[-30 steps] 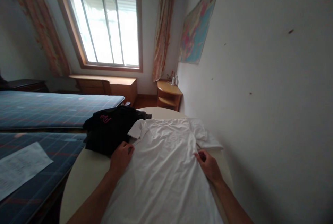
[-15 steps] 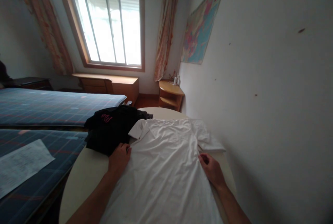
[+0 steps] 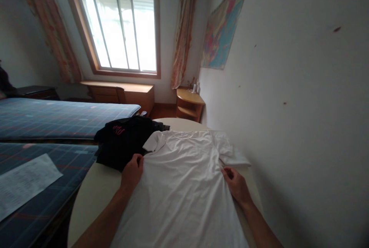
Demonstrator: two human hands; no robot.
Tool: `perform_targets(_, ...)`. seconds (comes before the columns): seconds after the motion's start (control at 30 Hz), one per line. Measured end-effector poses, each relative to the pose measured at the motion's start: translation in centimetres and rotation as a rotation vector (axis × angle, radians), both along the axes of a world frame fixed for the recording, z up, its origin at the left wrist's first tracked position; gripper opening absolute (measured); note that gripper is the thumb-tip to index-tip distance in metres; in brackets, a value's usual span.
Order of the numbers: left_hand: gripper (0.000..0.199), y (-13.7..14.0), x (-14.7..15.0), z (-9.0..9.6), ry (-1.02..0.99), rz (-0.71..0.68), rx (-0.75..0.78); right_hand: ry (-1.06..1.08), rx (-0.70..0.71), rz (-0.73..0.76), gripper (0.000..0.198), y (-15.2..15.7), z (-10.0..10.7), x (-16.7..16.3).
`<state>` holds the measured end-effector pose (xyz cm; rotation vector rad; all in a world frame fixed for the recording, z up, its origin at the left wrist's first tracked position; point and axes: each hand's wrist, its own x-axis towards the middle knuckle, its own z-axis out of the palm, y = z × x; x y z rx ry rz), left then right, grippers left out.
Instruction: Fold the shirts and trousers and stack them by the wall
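A white T-shirt (image 3: 181, 186) lies spread on the round cream table (image 3: 89, 198), its collar toward the window and its lower part running out of view at the bottom. My left hand (image 3: 133, 169) pinches the shirt's left side edge just below the sleeve. On the opposite edge, my right hand (image 3: 235, 182) grips the fabric between thumb and fingers. Soft creases run across the cloth between both hands. Beside my left hand sits a heap of black clothing (image 3: 122, 144) with pink lettering. More folded white cloth (image 3: 238, 159) shows under the right sleeve.
Beds with blue plaid mattresses (image 3: 69, 117) stand on the left, a printed paper sheet (image 3: 27, 182) on the nearer one. The white wall (image 3: 305, 144) rises close on the right. A wooden desk (image 3: 138, 92) and a corner shelf (image 3: 190, 102) stand by the window.
My left hand has shifted slightly and its fingers have closed on the shirt's edge. The cloth near it is pulled a little tauter. My right hand stays almost in place.
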<state>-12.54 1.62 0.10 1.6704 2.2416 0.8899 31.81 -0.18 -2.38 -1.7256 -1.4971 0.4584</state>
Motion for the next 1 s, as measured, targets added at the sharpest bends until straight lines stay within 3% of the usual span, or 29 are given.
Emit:
perform_targets(0.2, 0.017, 0.8, -0.7, -0.4, -0.005, -0.012, -0.023, -0.055, 0.038, -0.142, 0.044, 0.6, 0.4, 2.1)
perform_targets(0.33, 0.022, 0.6, -0.3, 0.2, 0.058, -0.052, -0.059, -0.023, -0.071, -0.064, 0.044, 0.5, 0.6, 3.0)
perform_targets(0.5, 0.039, -1.2, -0.1, 1.1, 0.189, -0.082, -0.274, -0.182, -0.316, 0.052, 0.036, -1.3, 1.2, 3.7)
perform_targets(0.6, 0.040, -2.1, -0.3, 0.9, 0.223, -0.149, -0.355, -0.241, -0.355, 0.181, 0.030, -2.3, 1.6, 3.5)
perform_targets(0.7, 0.032, -1.9, -0.3, 0.6, 0.161, -0.217, -0.297, -0.256, -0.301, 0.157, 0.027, -2.4, 1.8, 2.9)
perform_targets(0.83, 0.019, -0.5, -0.3, 0.4, -0.018, -0.152, -0.091, -0.188, -0.194, -0.048, 0.026, -1.4, 1.8, 2.1)
perform_targets(1.0, 0.024, -0.5, 0.2, 0.1, -0.044, -0.149, -0.078, -0.059, -0.241, -0.012, 0.029, -1.4, 1.8, 1.9)
